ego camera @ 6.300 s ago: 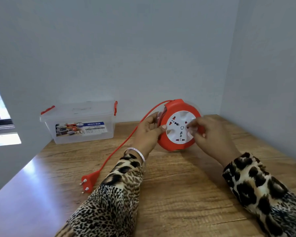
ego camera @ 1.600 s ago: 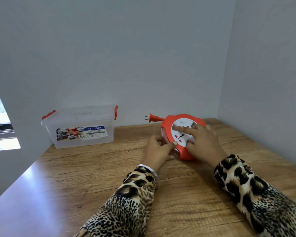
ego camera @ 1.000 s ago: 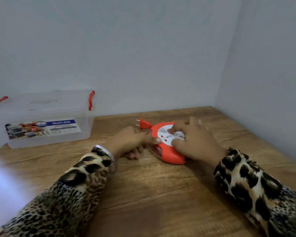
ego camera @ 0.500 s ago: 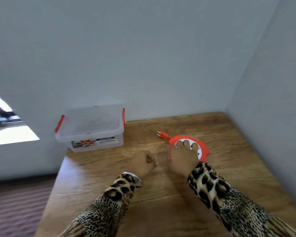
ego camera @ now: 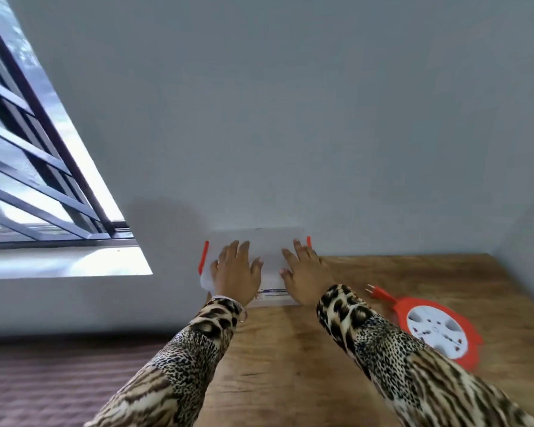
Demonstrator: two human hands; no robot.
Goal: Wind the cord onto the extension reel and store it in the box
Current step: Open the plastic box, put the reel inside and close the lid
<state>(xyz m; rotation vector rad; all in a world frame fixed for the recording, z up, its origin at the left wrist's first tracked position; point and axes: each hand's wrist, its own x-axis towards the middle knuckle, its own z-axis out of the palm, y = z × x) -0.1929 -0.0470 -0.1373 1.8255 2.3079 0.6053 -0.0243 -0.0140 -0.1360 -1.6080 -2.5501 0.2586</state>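
The clear plastic box point(ego camera: 269, 251) with red side clips stands at the table's back left corner against the wall, its lid on. My left hand point(ego camera: 235, 274) lies spread on the left part of the lid. My right hand point(ego camera: 302, 274) lies spread on the right part. Neither hand holds anything. The red extension reel point(ego camera: 435, 329) with its white socket face up lies flat on the wooden table point(ego camera: 290, 365), to the right of my right arm. Its cord is wound in, and the red plug point(ego camera: 379, 293) sticks out toward the box.
Grey walls close the table at the back and on the right. A barred window point(ego camera: 28, 180) with a bright sill is at the left. Dark ribbed flooring point(ego camera: 59, 380) lies beyond the table's left edge.
Both hands have left the reel and moved left and forward onto the box lid. The reel stays flat on the table. The view has swung left and closer to the box.
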